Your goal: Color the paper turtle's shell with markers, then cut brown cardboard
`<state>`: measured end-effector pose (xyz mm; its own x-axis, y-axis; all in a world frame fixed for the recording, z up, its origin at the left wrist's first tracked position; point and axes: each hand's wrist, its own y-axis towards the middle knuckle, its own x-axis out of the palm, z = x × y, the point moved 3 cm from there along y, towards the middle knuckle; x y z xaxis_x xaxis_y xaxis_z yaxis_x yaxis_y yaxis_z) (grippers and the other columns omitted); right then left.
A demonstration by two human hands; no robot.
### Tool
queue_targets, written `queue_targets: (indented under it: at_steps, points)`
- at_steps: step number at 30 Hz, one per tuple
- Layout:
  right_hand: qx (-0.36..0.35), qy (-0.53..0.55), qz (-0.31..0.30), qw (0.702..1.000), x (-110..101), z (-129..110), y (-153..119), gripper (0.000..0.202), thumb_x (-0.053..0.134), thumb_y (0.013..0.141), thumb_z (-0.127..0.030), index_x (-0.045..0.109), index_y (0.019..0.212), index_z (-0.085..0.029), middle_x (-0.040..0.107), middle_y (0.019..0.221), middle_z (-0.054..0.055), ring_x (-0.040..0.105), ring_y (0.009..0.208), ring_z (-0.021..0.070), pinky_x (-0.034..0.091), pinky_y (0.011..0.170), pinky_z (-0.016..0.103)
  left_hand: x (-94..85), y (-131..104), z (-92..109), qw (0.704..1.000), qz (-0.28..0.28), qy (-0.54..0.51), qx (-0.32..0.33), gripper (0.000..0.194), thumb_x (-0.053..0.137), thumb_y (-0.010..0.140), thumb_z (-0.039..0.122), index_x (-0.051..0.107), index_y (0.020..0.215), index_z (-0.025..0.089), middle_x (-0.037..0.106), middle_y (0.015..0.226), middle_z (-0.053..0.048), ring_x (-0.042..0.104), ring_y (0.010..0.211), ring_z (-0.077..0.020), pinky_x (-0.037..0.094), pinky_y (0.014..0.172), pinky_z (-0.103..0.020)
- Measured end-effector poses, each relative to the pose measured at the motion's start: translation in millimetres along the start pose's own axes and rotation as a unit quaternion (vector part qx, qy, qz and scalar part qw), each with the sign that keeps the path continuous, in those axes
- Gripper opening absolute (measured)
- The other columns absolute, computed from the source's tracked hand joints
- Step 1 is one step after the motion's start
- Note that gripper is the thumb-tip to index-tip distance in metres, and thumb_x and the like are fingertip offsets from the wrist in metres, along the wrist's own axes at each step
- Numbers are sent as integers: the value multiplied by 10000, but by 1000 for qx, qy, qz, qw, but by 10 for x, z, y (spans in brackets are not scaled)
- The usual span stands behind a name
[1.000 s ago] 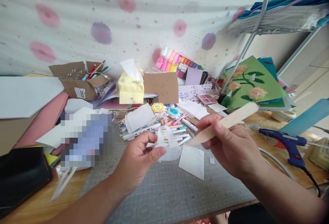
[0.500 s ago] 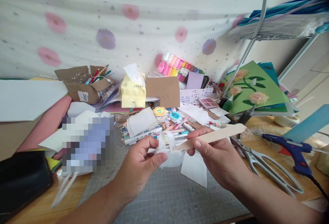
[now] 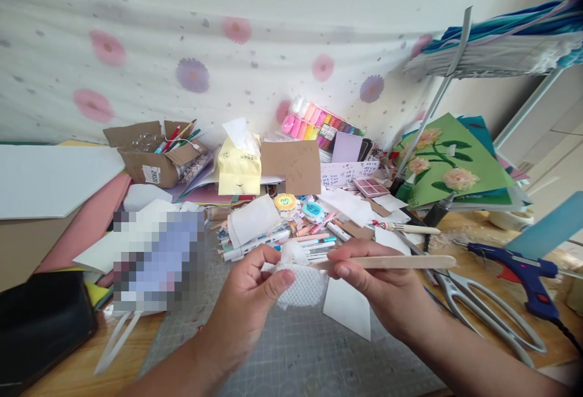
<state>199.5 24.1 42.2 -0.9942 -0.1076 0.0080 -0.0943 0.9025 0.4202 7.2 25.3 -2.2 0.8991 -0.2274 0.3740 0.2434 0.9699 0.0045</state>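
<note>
Between thumb and fingers, my left hand (image 3: 255, 294) pinches a white, dimpled piece of soft tissue (image 3: 304, 288) that hangs below the fingertips, with a bunched fold standing up at its top. My right hand (image 3: 376, 285) grips a flat wooden craft stick (image 3: 405, 261) between thumb and fingers. The stick lies almost level, its rounded end pointing right. Its left end reaches the tissue at the fold; whether it presses in there I cannot tell. Under the hands lies a grey cutting mat (image 3: 291, 354), with a white paper piece (image 3: 348, 309) on it.
Markers and paper scraps (image 3: 291, 236) are heaped behind my hands. To the right lie large scissors (image 3: 478, 306) and a blue hot glue gun (image 3: 519, 272). A yellow tissue pack (image 3: 239, 169) and a cardboard box (image 3: 152, 163) stand at the back; a black object (image 3: 43, 324) is at left.
The craft stick has swung from a rightward upward slant to nearly level. The tissue's raised loop has become a bunched fold, and more of its dimpled surface shows. The view has shifted slightly.
</note>
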Motion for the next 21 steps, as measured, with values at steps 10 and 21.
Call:
queue_targets:
  at_steps: [10, 21]
  points:
    - [70, 112, 20, 991, 64, 141, -33, 39, 780, 772, -274, 770, 799, -247, 700, 616, -10, 629, 616, 132, 515, 607, 255, 113, -18, 46, 998, 33, -46, -18, 314, 788, 727, 374, 540, 783, 190, 666, 675, 20, 570, 616, -119, 445, 592, -229]
    - [113, 158, 36, 980, 65, 183, -101, 93, 791, 763, -322, 754, 790, -241, 696, 604, -14, 622, 625, 140, 480, 630, 265, 162, -25, 99, 997, 32, -64, -26, 285, 798, 716, 345, 573, 752, 175, 671, 676, 11, 577, 612, -115, 453, 578, -220]
